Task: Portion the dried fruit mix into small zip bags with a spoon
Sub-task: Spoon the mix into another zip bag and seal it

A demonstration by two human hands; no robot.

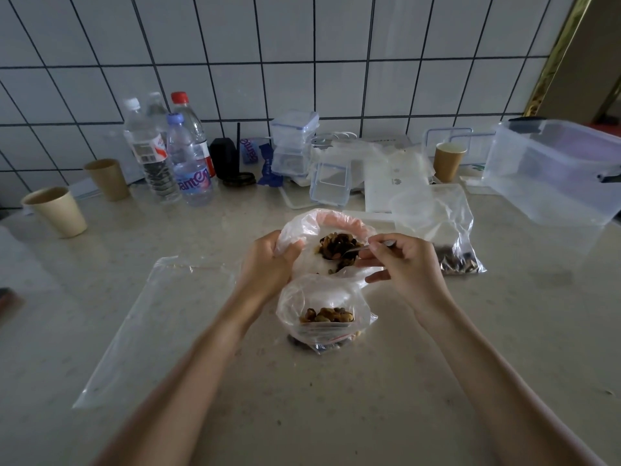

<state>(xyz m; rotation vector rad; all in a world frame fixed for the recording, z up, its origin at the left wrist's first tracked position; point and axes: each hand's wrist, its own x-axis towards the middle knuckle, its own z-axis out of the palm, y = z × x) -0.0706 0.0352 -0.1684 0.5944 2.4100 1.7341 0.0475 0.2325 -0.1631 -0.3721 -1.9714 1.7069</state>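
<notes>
White tiled wall behind a beige counter (437,381); a bottle (191,169) label reads partly "ant". Left hand (265,264) is curled round the rim of the big bag (322,227) of fruit mix (336,247). Right hand (406,264) pinches the spoon (366,247), bowl in the mix. Just below the fingers, a small bag (322,307) is seen part-filled.

We see a home kitchen: white wall tiles (285,92) rise behind a speckled stone tabletop (336,398), and below the tiles stand water bottles (188,159), paper cups (58,211) and clip-lid food boxes (292,146).
</notes>
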